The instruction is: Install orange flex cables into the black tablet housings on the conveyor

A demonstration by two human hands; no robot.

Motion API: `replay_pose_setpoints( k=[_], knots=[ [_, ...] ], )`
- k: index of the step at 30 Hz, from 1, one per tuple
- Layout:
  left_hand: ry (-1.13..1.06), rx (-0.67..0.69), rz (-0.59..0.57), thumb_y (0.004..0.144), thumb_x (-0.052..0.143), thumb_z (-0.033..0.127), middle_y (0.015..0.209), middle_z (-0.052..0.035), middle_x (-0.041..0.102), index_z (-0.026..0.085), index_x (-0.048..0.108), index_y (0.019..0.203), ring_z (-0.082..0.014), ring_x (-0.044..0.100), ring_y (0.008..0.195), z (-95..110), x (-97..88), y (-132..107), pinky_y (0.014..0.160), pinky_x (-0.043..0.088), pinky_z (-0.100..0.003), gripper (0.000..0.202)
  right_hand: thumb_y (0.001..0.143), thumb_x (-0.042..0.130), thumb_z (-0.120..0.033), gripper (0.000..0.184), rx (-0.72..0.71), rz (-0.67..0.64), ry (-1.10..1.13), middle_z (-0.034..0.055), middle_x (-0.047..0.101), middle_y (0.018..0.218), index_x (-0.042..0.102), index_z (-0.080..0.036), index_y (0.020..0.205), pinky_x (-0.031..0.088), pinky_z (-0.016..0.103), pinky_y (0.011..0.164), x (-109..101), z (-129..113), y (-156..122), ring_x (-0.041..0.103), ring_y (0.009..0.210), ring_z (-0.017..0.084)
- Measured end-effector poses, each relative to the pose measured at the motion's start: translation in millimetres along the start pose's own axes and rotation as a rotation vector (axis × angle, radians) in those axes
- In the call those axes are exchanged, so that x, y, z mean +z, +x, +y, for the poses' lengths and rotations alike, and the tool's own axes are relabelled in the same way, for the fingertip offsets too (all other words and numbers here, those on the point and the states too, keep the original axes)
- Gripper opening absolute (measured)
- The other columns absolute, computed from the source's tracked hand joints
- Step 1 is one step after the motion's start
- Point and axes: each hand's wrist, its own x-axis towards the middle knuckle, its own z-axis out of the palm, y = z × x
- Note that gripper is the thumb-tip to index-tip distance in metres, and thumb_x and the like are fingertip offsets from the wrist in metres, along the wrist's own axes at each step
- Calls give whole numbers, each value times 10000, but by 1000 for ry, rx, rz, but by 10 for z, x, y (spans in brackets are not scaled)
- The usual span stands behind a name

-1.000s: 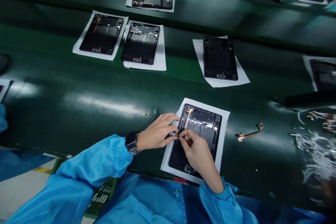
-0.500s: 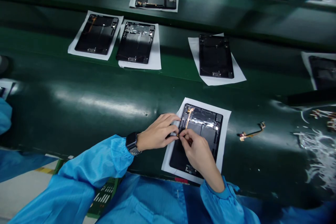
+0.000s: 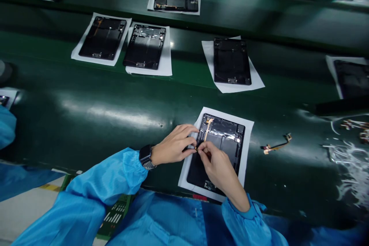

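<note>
An opened black tablet (image 3: 215,163), its inside facing up, lies on a white sheet (image 3: 249,138) before me. An orange flex cable (image 3: 206,130) runs down from its upper left part toward my fingertips. My left hand (image 3: 174,146), wearing a dark watch on the wrist, reaches in from the left. Its thumb and forefinger are closed at the tablet's left edge on the cable's small gold end. My right hand (image 3: 217,163) rests over the tablet, thumb and forefinger pinched at the same cable end. The fingertips partly hide that end.
Another flex cable (image 3: 276,145) lies on the green bench (image 3: 115,134) to the right. Beyond it are white strips (image 3: 350,173) in a heap. More opened tablets (image 3: 145,46) on white sheets stand on the strip behind. A co-worker's blue sleeve (image 3: 6,127) shows at far left.
The tablets on the middle strip have shifted a little left, while those on the farther strip have shifted right. My hands stay almost in place at the tablet's left edge.
</note>
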Motion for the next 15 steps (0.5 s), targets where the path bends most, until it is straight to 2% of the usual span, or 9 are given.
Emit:
replay_pose_setpoints(
  k=[3,6,9,11,15],
  knots=[
    [-6,-6,-10,915,602,241,1304,-126,503,176,586,981,-279,403,1309,8,-14,5,1082,381,-472,94,955,426,-308,124,43,-10,76,-19,552,728,514,-237,902,372,275,604,-60,52,-58,538,639,168],
    [-14,-17,-21,927,590,241,1326,-118,500,183,594,966,-276,405,1313,28,-32,2,1081,378,-469,71,950,436,-333,139,115,43,115,-23,511,707,518,-235,897,380,275,616,-196,241,-229,507,639,165],
    [-7,-30,-16,941,560,231,1348,-103,493,191,600,958,-275,413,1309,9,-44,-4,1076,375,-482,59,930,445,-378,179,223,153,144,-5,530,738,528,-225,885,408,282,642,-429,626,-578,513,670,171],
    [1,-27,-17,945,549,230,1357,-93,489,198,602,973,-275,421,1302,-28,-45,1,1072,373,-487,68,894,460,-419,218,326,277,138,23,571,782,534,-216,860,436,297,674,-608,951,-908,542,712,186],
    [30,4,-21,947,539,242,1345,-86,499,209,607,980,-278,435,1291,-69,-41,33,1054,376,-477,83,777,482,-469,274,635,490,-15,55,599,725,553,-205,801,436,323,611,-876,1521,-1550,561,657,214]
  ],
)
